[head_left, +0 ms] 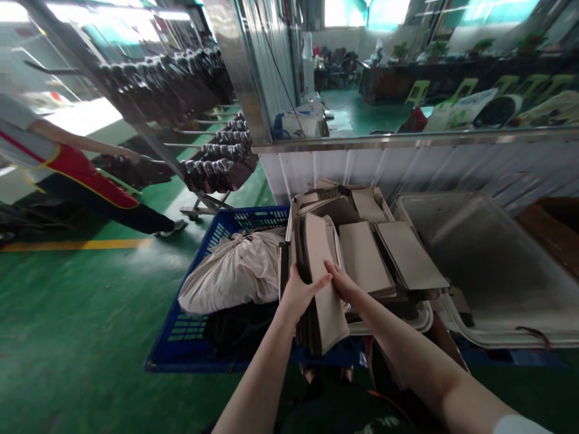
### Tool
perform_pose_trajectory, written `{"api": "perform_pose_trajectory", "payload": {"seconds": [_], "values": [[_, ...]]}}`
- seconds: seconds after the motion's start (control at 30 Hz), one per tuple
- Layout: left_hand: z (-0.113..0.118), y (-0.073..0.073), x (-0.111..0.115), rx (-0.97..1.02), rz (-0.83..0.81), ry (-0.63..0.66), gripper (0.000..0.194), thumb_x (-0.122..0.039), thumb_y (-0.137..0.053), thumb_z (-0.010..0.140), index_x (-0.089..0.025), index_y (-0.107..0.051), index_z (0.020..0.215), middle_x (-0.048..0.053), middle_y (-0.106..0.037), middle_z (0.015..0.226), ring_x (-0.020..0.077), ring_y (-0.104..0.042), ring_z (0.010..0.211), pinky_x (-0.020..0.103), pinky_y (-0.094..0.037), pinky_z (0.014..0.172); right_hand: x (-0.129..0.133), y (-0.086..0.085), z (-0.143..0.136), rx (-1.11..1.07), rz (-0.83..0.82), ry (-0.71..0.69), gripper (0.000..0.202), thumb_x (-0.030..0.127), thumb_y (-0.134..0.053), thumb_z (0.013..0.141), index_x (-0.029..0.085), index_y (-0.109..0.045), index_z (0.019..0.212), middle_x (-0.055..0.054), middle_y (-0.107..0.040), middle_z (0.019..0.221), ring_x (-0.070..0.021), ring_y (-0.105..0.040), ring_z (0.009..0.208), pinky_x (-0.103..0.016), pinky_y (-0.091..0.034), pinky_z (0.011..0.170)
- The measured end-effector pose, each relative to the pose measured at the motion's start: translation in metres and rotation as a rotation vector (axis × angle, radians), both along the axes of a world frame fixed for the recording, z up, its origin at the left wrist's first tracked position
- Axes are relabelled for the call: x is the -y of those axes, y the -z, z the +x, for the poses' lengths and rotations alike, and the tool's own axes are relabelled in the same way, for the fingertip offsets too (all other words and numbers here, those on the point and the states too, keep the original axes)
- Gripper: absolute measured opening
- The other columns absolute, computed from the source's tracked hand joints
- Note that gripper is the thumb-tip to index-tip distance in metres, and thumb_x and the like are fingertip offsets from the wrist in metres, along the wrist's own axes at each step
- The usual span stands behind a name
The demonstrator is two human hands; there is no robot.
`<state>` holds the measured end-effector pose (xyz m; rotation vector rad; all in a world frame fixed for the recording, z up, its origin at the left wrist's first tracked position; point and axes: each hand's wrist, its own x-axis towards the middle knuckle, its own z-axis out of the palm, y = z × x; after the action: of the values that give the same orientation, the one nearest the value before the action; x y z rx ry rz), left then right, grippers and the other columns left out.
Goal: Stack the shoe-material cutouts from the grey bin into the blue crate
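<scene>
A stack of long beige panels with dark edges (323, 307) lies at the near left of a white bin (425, 319). My left hand (301, 294) is closed round the left side of this stack, its thumb on the top panel. From the right, my right hand (341, 282) grips the stack's other edge, with fingertips on the top panel. Further stacks of beige panels (364, 256) fill the bin to the right of my hands. Behind lie more panels (368, 204), some tilted. The undersides of both hands are hidden.
Left of the bin, a blue crate (169, 337) holds a tied cream cloth bundle (235, 271). A large white tub (488, 253) stands at the right. Behind is a ribbed wall (407, 169) with a window. A person in a red apron (90, 175) is beside a hanging rack (158, 144).
</scene>
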<state>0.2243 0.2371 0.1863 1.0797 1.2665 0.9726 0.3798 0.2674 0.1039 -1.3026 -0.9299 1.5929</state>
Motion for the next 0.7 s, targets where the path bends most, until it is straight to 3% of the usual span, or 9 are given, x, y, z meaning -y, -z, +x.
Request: {"api": "perform_pose_trajectory", "payload": {"seconds": [0.13,0.2,0.27,0.33,0.4,0.5,0.6,0.7], "values": [[-0.007,0.023,-0.019,-0.256,0.034,-0.067,0.063,-0.033,-0.078,0.063,-0.020,-0.049,0.118,0.009,-0.065,0.111,0.0219,-0.062,0.101,0.035,-0.047,0.090,-0.003,0.004,-0.002,0.058,-0.025,-0.053,0.062,0.067,-0.041,0.081,0.022,-0.057,0.120,-0.006,-0.062,0.122,-0.0212,-0.056,0.112,-0.040,-0.041,0.101],[-0.006,0.028,-0.028,-0.303,0.057,-0.066,0.061,-0.032,-0.075,0.066,-0.021,-0.049,0.120,0.007,-0.065,0.110,0.0206,-0.062,0.099,0.034,-0.047,0.089,-0.011,0.006,-0.001,0.177,-0.002,-0.056,0.066,0.068,-0.038,0.082,0.019,-0.056,0.123,-0.009,-0.059,0.125,-0.0233,-0.051,0.119,-0.043,-0.034,0.107],[-0.002,0.030,-0.036,-0.332,0.068,-0.075,0.062,-0.031,-0.074,0.066,-0.020,-0.048,0.121,0.007,-0.066,0.110,0.0199,-0.062,0.098,0.033,-0.047,0.087,-0.022,0.010,0.002,0.304,0.023,0.012,0.071,0.067,-0.045,0.079,0.018,-0.050,0.130,-0.012,-0.050,0.133,-0.0262,-0.039,0.129,-0.046,-0.021,0.113],[0.005,0.031,-0.044,-0.381,0.056,-0.087,0.061,-0.031,-0.074,0.066,-0.020,-0.048,0.121,0.008,-0.066,0.108,0.0202,-0.062,0.096,0.032,-0.048,0.084,-0.031,0.016,0.006,0.406,0.081,0.124,0.073,0.063,-0.053,0.076,0.022,-0.042,0.136,-0.013,-0.043,0.136,-0.0275,-0.033,0.130,-0.048,-0.016,0.114],[0.016,0.032,-0.050,-0.457,0.031,-0.076,0.061,-0.032,-0.073,0.066,-0.020,-0.048,0.121,0.008,-0.066,0.106,0.0219,-0.063,0.096,0.033,-0.048,0.083,-0.037,0.024,0.011,0.477,0.182,0.193,0.065,0.059,-0.054,0.078,0.027,-0.045,0.133,-0.011,-0.045,0.130,-0.0249,-0.042,0.121,-0.045,-0.024,0.110],[0.034,0.037,-0.059,-0.564,-0.019,-0.033,0.061,-0.038,-0.070,0.068,-0.020,-0.046,0.122,0.011,-0.066,0.104,0.0264,-0.064,0.096,0.037,-0.048,0.082,-0.039,0.036,0.018,0.459,0.250,0.180,0.050,0.055,-0.044,0.084,0.025,-0.055,0.122,-0.008,-0.052,0.115,-0.0192,-0.053,0.101,-0.039,-0.038,0.100],[0.047,0.044,-0.064,-0.496,-0.033,0.025,0.064,-0.041,-0.068,0.072,-0.016,-0.041,0.124,0.015,-0.065,0.107,0.0271,-0.063,0.099,0.037,-0.048,0.085,-0.037,0.042,0.025,0.421,0.223,0.155,0.051,0.055,-0.043,0.085,0.024,-0.055,0.123,-0.008,-0.055,0.116,-0.0201,-0.052,0.107,-0.040,-0.037,0.102],[0.051,0.052,-0.063,-0.254,-0.023,0.093,0.070,-0.046,-0.065,0.075,-0.016,-0.036,0.131,0.015,-0.061,0.119,0.0233,-0.059,0.109,0.034,-0.045,0.094,-0.037,0.039,0.032,0.371,0.198,0.105,0.047,0.055,-0.048,0.083,0.028,-0.059,0.120,-0.006,-0.059,0.119,-0.0230,-0.047,0.119,-0.043,-0.030,0.108]]}}
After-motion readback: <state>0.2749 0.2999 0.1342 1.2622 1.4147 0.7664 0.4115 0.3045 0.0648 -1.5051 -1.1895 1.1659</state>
